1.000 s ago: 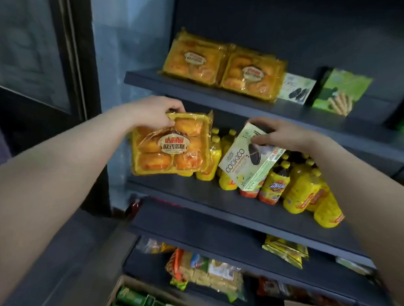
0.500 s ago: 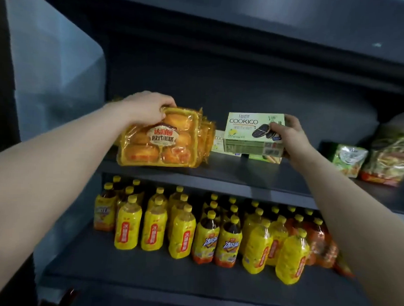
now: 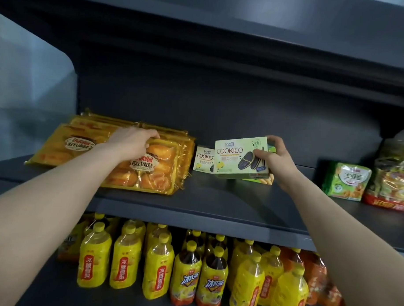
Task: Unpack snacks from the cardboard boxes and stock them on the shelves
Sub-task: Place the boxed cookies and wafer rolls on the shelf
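Left hand (image 3: 130, 144) grips cake pack (image 3: 150, 168); right hand (image 3: 273, 158) grips Cookico box (image 3: 239, 157).

Premises: a small shop. Dark metal shelf (image 3: 217, 206) carries packaged goods facing outward: cake packs (image 3: 59, 145) stacked at its left end, cookie boxes (image 3: 204, 158) at its middle, green snack bags (image 3: 346, 180) toward its right. Beneath the shelf stand rows of identical yellow drink bottles (image 3: 94, 261), shrink-wrapped in multiples.
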Motion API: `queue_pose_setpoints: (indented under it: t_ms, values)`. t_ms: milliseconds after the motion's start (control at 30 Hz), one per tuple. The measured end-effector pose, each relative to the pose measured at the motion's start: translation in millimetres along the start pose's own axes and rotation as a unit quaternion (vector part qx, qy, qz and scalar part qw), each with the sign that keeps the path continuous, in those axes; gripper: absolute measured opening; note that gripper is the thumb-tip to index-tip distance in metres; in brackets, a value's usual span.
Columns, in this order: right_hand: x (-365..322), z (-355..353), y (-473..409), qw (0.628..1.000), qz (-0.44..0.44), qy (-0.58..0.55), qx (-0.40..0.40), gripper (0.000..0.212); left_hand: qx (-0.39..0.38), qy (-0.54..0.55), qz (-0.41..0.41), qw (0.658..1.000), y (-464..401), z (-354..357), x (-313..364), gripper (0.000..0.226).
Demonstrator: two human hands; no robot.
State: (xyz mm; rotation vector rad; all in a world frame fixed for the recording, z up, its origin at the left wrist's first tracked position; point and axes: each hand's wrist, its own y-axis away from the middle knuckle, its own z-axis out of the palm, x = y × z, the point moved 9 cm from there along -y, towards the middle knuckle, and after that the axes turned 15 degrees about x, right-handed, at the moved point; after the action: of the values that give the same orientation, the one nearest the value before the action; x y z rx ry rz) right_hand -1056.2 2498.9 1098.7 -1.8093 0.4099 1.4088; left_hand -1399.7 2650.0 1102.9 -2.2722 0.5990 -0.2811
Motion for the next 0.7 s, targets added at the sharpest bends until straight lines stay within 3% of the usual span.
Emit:
queue_pose_setpoints:
  t_ms: [167,300,500,633,700]
  values:
    - [17.4,-5.5,-30.8,0.994,-0.009,0.110,0.019,0.038,-0.016,0.003,-0.035,0.999,-5.9,11.3,-1.2,0.043]
    - [36.9,22.9,-45.8,0.996,0.032,0.073,-0.046,0.044,0.017,0.031,-0.022,0.999,-20.8,10.6,10.5,0.035]
    - [52.7,74.9,-65.4,0.984,-0.016,0.152,-0.095,0.036,0.001,0.016,0.016,1.000,-38.0,35.4,37.1,0.046]
    - [54.6,95.4,-76.3,0.926,-0.140,0.333,-0.109,0.047,-0.014,0.027,0.006,1.000,-39.3,54.0,38.1,0.048]
    - [58.5,103.1,-78.5,0.909,-0.166,0.368,-0.101,0.050,-0.011,0.026,0.009,1.000,-38.5,57.2,38.4,0.051]
